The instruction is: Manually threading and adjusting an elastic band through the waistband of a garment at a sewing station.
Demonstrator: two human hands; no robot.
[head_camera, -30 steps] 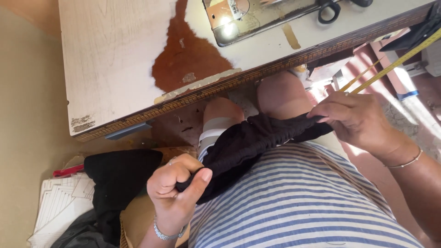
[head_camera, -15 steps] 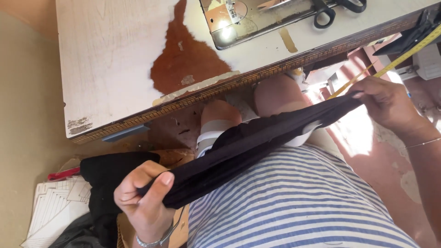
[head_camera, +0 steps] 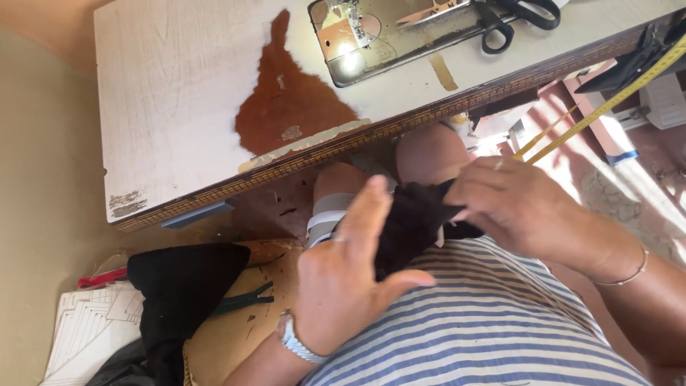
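Note:
A piece of black fabric (head_camera: pixel 411 221) is bunched together in my lap, just below the table edge. My left hand (head_camera: pixel 346 279) has its fingers stretched flat against the cloth's left side, thumb pointing right under it. My right hand (head_camera: pixel 511 204) is closed over the fabric's right end, pinching it. The cloth sits above my striped shirt (head_camera: pixel 486 329) and in front of my bare knees (head_camera: pixel 429 154). Part of the fabric is hidden behind both hands.
A worn white sewing table (head_camera: pixel 214 93) with a brown peeled patch carries a lit sewing-machine plate (head_camera: pixel 386 36) and black scissors (head_camera: pixel 514 18). A yellow measuring tape (head_camera: pixel 607 104) hangs at right. More black cloth (head_camera: pixel 179 293), a red tool (head_camera: pixel 103 277) and white paper (head_camera: pixel 86 329) lie lower left.
The fabric was stretched out long between my hands; now both hands have come together and it is gathered into a bunch. My left hand has opened flat against it.

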